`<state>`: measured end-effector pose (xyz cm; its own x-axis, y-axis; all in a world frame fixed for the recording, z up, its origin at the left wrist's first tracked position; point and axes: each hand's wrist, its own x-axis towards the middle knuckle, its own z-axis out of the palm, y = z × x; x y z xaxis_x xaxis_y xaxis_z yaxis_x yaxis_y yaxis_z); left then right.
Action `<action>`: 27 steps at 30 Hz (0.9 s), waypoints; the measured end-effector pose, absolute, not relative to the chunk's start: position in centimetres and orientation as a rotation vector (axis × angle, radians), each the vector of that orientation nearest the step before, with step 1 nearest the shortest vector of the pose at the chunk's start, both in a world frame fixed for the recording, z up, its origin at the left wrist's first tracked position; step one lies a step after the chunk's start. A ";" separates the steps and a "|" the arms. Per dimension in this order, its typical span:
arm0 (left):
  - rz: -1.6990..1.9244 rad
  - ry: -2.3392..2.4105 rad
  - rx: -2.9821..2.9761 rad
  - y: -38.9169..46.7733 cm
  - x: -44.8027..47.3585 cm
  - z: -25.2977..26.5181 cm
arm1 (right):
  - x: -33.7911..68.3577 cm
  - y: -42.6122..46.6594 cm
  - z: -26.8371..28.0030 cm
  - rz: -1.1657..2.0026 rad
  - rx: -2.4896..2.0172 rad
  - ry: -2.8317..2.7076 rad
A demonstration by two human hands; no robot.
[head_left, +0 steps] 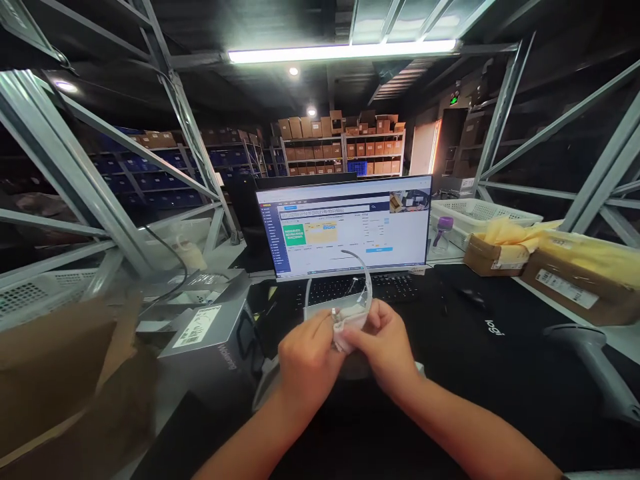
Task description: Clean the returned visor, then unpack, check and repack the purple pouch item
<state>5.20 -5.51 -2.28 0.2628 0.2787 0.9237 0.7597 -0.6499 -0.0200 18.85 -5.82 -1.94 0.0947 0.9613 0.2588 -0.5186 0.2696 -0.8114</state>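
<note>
In front of the monitor, my left hand (309, 353) and my right hand (393, 343) come together around a small off-white, cloth-like piece (345, 331). Both hands are closed on it, with the right thumb pressing its front. A thin pale curved band (369, 277) arcs up above the hands; whether it joins the off-white piece I cannot tell. Clear plastic shows behind the fingers, and its shape is hard to make out. Beneath the hands lies something partly hidden by the wrists. Just beyond them is a black keyboard (395, 288).
A lit monitor (345, 230) stands ahead. On the left are a grey printed box (207, 353) and an open cardboard box (75, 380). A handheld scanner (590, 360), a mouse (473, 298), cartons with yellow envelopes (500, 253) and a white basket (490, 213) are on the right.
</note>
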 end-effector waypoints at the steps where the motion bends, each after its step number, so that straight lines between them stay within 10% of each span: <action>1: -1.384 -0.937 -2.067 -5.4 5.2 -2.2 | 18.6 -5.8 -2.2 1.192 -0.638 -0.912; 27: -1.501 -0.893 -2.172 -5.1 6.2 -2.7 | 20.4 -4.8 -1.2 1.354 -0.585 -0.836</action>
